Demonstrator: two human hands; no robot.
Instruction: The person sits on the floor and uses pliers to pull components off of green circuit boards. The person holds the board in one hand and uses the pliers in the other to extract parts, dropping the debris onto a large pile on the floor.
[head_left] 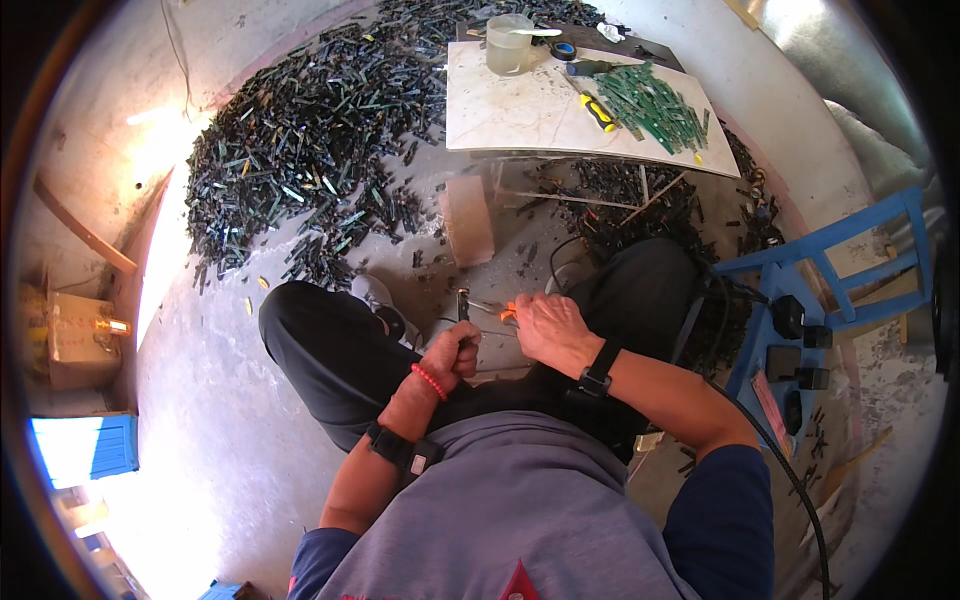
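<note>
Between my knees, my left hand [450, 352] is closed round a narrow dark strip [462, 304] that sticks up from the fist. Its top end looks metallic. Just to the right, my right hand [550, 325] grips an orange-handled tool [509, 314]. A thin metal part of that tool reaches left toward the dark strip; whether the two touch I cannot tell. Most of the handle is hidden under my right fingers.
A large heap of dark strips [310, 130] covers the floor ahead to the left. On a pale board table [500, 120] are a plastic jug [509, 47], black tape [563, 50], a yellow-black tool [598, 113] and green strips [655, 105]. A blue chair [835, 270] stands right.
</note>
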